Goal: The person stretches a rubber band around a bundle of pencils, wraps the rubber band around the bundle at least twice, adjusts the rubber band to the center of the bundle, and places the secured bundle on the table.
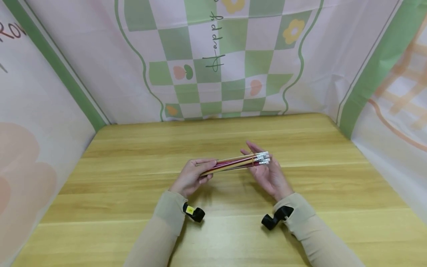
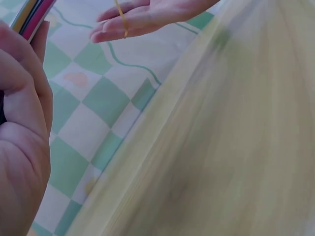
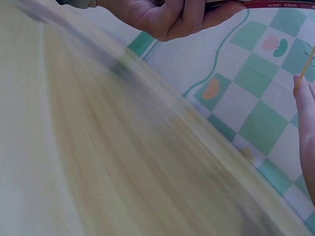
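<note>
A bundle of pencils (image 1: 230,164), red and yellow with silver ferrules (image 1: 262,157) at the right end, is held level above the wooden table (image 1: 133,193). My left hand (image 1: 193,176) grips the bundle's left end, fingers curled round it. My right hand (image 1: 267,172) lies with straight fingers against the ferrule end. In the left wrist view a thin yellow rubber band (image 2: 123,19) is looped over the right hand (image 2: 142,17) and its fingers. The right wrist view shows the left hand (image 3: 172,17) clasping the red pencils (image 3: 266,4), with the band (image 3: 306,66) at the right edge.
Checked green and pink cloth walls (image 1: 213,59) close in the table at the back and both sides. Black wrist cameras (image 1: 195,213) (image 1: 275,218) sit on both beige sleeves.
</note>
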### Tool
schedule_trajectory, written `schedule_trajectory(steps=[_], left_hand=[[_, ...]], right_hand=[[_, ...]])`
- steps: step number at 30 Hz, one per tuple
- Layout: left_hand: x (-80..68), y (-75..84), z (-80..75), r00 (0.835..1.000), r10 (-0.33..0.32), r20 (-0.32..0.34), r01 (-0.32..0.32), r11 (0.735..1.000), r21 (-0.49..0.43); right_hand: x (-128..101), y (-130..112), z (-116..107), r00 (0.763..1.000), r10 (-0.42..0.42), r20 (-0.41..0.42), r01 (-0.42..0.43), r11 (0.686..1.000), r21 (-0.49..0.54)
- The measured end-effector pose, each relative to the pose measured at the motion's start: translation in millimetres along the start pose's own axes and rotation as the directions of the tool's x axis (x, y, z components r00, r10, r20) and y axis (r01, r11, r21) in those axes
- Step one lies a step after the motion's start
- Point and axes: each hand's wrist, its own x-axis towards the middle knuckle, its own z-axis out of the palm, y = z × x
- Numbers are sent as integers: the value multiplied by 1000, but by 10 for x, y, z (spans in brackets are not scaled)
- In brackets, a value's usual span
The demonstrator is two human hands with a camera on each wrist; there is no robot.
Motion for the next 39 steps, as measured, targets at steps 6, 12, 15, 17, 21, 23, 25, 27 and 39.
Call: schedule_trajectory(steps=[6, 12, 15, 17, 21, 23, 25, 27, 39], left_hand=[[-1, 9, 48, 1000, -3, -17, 2, 998, -57], [8, 12, 76, 997, -4, -72, 0, 998, -65], [22, 6, 78, 994, -1, -108, -7, 997, -71], [31, 2, 80, 992, 9, -127, -18, 997, -74], [32, 6, 89, 987, 29, -160, -41, 997, -67], [27, 10, 94, 984, 40, -171, -50, 997, -52], [21, 14, 95, 982, 53, -180, -58, 998, -27], [18, 14, 92, 981, 66, -182, -66, 998, 4], [-3, 30, 102, 983, 128, -129, -99, 972, 211]], right_hand=[[-5, -88, -18, 996, -39, 82, 50, 988, -144], [-15, -175, -8, 977, -133, 166, 180, 933, -310], [-14, -203, 30, 971, -188, 150, 234, 886, -401], [-14, -218, 61, 965, -223, 134, 260, 856, -446], [-21, -245, 117, 957, -265, 116, 285, 800, -528], [-26, -261, 140, 955, -272, 120, 290, 768, -571], [-29, -278, 162, 954, -269, 133, 292, 730, -618], [-29, -293, 179, 955, -258, 145, 287, 688, -666], [-35, -340, 219, 992, -108, 60, 112, 585, -803]])
